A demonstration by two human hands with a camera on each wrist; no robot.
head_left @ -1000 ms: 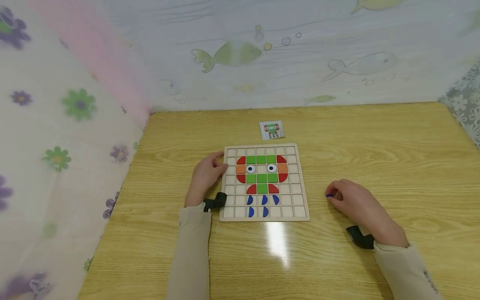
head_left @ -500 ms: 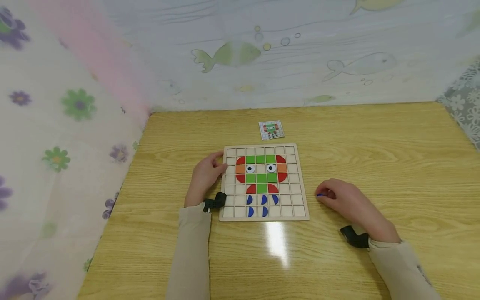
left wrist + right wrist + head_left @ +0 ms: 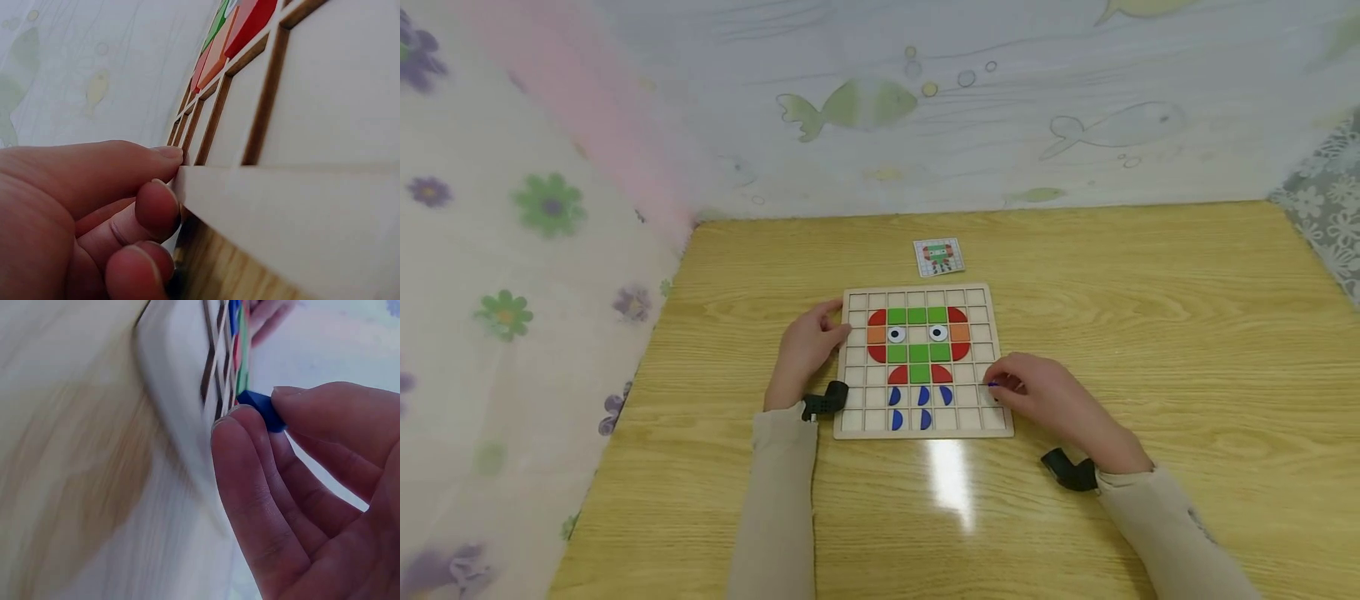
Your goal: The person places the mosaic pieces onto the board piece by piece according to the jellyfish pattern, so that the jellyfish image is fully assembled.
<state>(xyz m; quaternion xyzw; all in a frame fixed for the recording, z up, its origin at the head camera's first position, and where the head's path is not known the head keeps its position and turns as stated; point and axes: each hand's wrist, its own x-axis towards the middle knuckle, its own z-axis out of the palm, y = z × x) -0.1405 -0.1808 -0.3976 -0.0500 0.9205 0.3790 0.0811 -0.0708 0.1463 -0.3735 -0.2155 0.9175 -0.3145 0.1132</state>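
A square wooden grid board (image 3: pixel 925 433) lies on the table. Red, green and orange pieces, two eye discs and several blue half-round pieces (image 3: pixel 923 396) sit in its cells. My left hand (image 3: pixel 805 350) holds the board's left edge; in the left wrist view the thumb (image 3: pixel 125 164) touches the rim, with the other fingers curled beside it. Between thumb and fingertips, my right hand (image 3: pixel 1052 400) pinches a small blue piece (image 3: pixel 265 411), over the board's right edge. The piece's full outline is partly hidden by the fingers.
Behind the board lies a small picture card (image 3: pixel 938 257) showing a similar coloured figure on a grid. The wooden table (image 3: pixel 1150 292) extends to a patterned wall covering (image 3: pixel 985 150) at the back and another on the left.
My right hand has moved left with the blue piece, from the bare table to the board's right edge. The left hand stays at the board's left edge.
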